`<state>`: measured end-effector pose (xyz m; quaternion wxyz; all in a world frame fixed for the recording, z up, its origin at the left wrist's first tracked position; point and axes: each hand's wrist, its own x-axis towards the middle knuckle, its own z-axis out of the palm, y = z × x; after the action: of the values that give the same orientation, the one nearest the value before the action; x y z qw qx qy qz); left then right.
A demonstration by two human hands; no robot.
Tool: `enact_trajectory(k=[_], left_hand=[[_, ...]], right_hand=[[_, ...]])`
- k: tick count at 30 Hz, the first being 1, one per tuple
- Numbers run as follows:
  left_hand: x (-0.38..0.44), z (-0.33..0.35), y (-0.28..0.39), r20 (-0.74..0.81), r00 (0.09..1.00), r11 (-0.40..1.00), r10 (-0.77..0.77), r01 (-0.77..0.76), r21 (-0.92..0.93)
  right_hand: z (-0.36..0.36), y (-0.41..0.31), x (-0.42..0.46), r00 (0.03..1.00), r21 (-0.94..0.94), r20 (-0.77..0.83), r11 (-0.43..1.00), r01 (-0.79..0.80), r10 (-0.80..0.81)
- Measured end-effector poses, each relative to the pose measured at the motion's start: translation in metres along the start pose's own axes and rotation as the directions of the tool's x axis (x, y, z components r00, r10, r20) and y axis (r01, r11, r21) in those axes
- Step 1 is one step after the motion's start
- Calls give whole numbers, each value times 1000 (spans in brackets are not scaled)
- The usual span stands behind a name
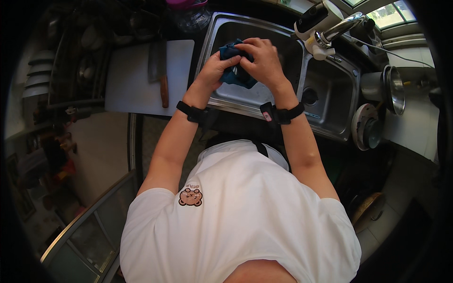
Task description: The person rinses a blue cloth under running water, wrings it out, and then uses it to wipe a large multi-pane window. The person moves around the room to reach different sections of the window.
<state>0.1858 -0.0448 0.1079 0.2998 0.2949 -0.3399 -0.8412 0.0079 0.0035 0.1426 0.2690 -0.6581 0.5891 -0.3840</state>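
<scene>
Above the larger basin of a stainless steel sink [244,97], a crumpled teal cloth [235,78] is held up between both hands. My left hand [214,70] grips its left side, with the thumb across the front. My right hand [263,60] curls over the right side, its fingers bent and the thumb close to the left thumb. Dark folds or a dark thing with white marks show in the middle of the cloth; which of these it is I cannot tell. Part of the cloth is hidden behind the fingers.
Left of the sink, a cleaver [158,67] with a wooden handle lies on a white cutting board [124,81]. A chrome faucet [341,26] stands behind the smaller basin [329,92]. Metal pots [375,86] and stacked bowls [364,127] are at the right.
</scene>
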Motion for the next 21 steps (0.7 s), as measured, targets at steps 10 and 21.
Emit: enact_trajectory(k=[10,21], left_hand=[[36,21,-40,-337,918,945,210,-102,311],[36,-34,19,360,927,983,-104,152,-107]], right_hand=[[32,25,-51,831,875,436,52,-481,345],[6,32,-40,709,697,451,282,-659,542]])
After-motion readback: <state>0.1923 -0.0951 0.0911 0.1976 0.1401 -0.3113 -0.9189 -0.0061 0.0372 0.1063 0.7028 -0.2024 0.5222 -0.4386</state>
